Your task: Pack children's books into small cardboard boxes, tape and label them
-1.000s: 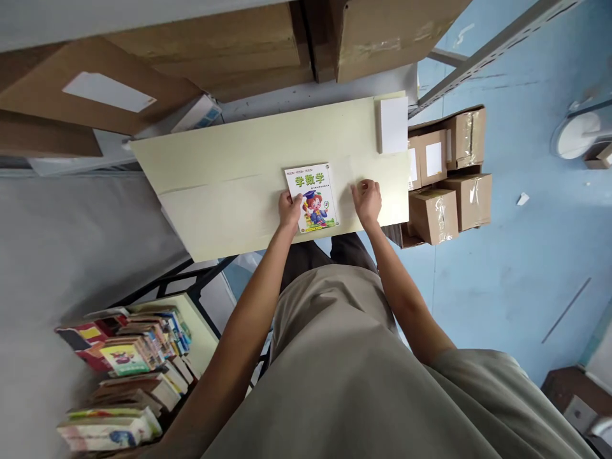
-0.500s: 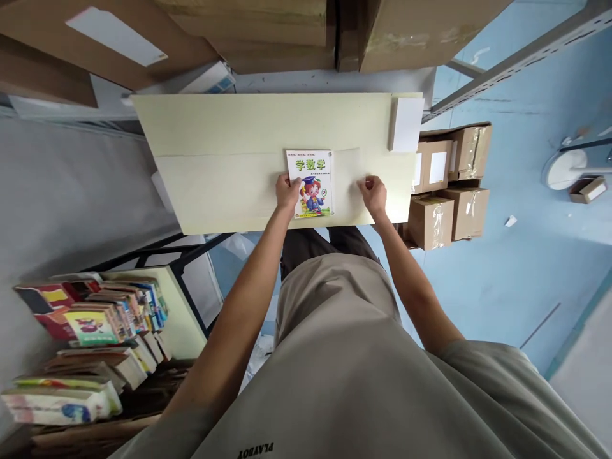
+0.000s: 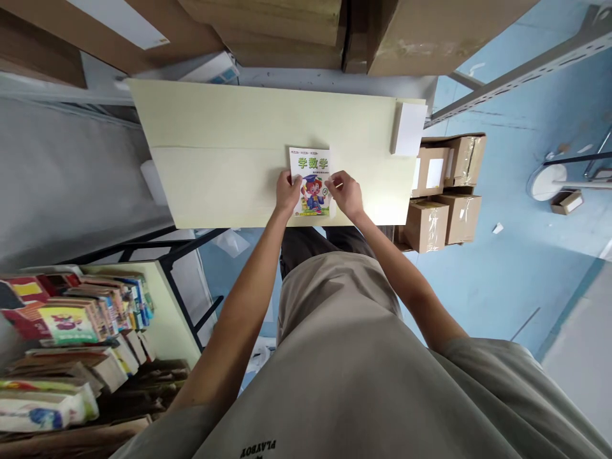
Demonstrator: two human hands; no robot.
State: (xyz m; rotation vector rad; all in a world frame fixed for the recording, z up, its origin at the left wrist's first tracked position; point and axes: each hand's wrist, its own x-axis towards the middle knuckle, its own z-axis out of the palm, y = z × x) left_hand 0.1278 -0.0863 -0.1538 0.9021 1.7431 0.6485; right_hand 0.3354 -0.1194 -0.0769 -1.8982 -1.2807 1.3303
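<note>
A thin children's book (image 3: 310, 167) with green characters and a cartoon figure lies near the front edge of a pale yellow table (image 3: 215, 159). My left hand (image 3: 287, 193) is closed on the book's lower left edge, thumb on the cover. My right hand (image 3: 347, 194) pinches a clear plastic sleeve (image 3: 332, 209) at the book's right edge; the film is folded in over the cover and is hard to make out.
A white stack of sheets (image 3: 410, 127) sits at the table's far right corner. Large cardboard cartons (image 3: 287, 25) rise behind the table. Small taped boxes (image 3: 433, 223) stand on the blue floor to the right. Piles of books (image 3: 71, 331) fill a low shelf at left.
My right hand has moved left from the sleeve's outer edge to the book's right side, drawing the clear film over the cover. The left hand has stayed on the book.
</note>
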